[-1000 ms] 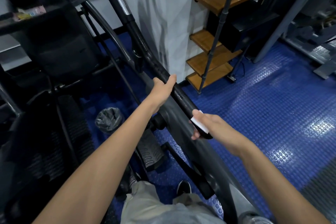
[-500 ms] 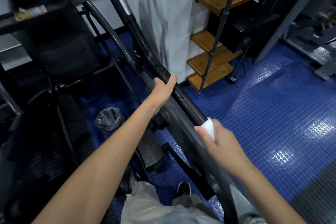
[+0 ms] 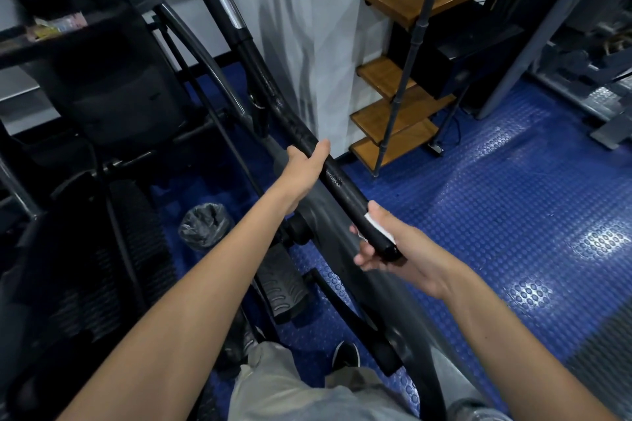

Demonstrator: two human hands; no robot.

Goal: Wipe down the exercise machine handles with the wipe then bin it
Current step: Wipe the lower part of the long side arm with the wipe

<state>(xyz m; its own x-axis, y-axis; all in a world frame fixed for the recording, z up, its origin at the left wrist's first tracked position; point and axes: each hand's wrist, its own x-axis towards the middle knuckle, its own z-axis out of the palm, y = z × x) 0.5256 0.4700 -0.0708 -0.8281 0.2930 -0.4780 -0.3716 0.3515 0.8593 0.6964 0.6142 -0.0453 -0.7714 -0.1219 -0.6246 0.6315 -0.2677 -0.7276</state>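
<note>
A long black handle (image 3: 337,181) of the exercise machine slants from the upper left down to the middle. My left hand (image 3: 306,169) grips it partway up, fingers curled around the bar. Lower down, my right hand (image 3: 393,246) wraps the handle's bottom end from underneath, with a white wipe (image 3: 379,231) pressed between palm and bar. Only a strip of the wipe shows. A small bin lined with a grey bag (image 3: 205,225) stands on the floor to the left, below my left forearm.
The machine's black frame and pedal (image 3: 284,287) lie under my arms. A wooden shelf unit (image 3: 396,106) stands against a white pillar ahead. Blue studded flooring (image 3: 496,198) spreads to the right, with other gym equipment at the far right edge.
My right hand has turned from gripping the handle's end from above to cupping it from below, still with the wipe. My left hand has kept its grip.
</note>
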